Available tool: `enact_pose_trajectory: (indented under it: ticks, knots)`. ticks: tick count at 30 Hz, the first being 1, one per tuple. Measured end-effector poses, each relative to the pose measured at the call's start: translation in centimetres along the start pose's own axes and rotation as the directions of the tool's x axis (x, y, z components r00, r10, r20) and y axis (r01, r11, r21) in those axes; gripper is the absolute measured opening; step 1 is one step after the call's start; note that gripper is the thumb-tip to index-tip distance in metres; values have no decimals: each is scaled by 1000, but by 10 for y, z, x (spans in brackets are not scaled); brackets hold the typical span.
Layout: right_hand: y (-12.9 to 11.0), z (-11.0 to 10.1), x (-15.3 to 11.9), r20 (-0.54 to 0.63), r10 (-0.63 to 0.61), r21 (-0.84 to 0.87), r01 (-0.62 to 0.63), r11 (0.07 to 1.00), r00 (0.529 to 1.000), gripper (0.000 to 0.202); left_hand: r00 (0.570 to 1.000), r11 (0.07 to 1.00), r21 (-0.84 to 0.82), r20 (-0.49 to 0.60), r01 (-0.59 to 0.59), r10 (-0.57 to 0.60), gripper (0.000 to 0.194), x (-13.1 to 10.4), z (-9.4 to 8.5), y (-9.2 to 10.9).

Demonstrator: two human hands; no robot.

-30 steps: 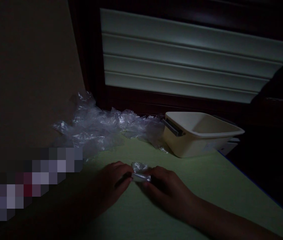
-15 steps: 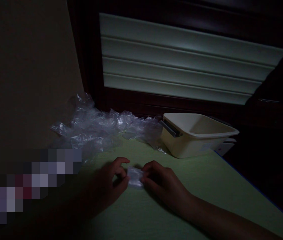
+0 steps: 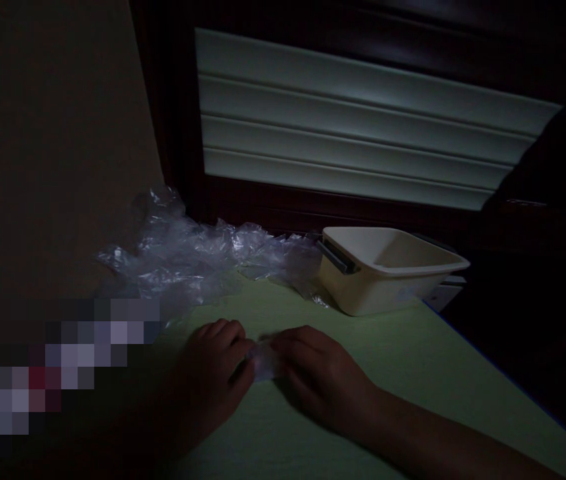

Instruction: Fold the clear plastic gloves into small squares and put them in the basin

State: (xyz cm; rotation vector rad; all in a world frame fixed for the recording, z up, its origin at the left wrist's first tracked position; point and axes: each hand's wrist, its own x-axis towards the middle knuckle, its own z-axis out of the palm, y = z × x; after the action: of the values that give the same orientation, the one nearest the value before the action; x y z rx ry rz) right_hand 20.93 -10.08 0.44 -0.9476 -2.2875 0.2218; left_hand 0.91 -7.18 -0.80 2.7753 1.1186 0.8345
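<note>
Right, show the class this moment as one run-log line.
left hand: holding plastic piece | right hand: holding same piece | plastic wrap: heaped beyond hands | tub: on table beside wrap

left hand (image 3: 219, 370) + right hand (image 3: 330, 377) | pinch plastic packet (image 3: 266, 364) | tub (image 3: 375, 290) beyond

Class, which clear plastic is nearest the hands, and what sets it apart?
The small piece held between the left hand and right hand; the crumpled heap lies beyond them, untouched.
</note>
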Motion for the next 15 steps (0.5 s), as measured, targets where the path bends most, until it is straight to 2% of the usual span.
enact_pose_trajectory:
  ticks: [2, 7, 10, 13, 15]
  knots:
    - [-3, 0, -1, 62, -31, -27, 32, 999, 998, 26, 1000, 1000, 25, -3, -13, 13, 16, -1, 1, -1]
    - [-4, -1, -3, 183, 39, -75, -26, 997, 982, 20, 998, 999, -18, -64, -29, 28, 19, -2, 1, -6]
    - [0, -1, -2, 187, 51, -92, -34, 995, 981, 17, 989, 992, -72, -108, -108, 100, 23, -5, 1, -7]
    - [3, -3, 0, 145, 95, -93, -82, 992, 985, 18, 986, 977, -143, -62, -161, 153, 30, -7, 0, -6]
    - [3, -6, 2, 101, 156, -38, -153, 988, 983, 20, 988, 972, -177, -42, -153, 148, 36, -7, -1, -5]
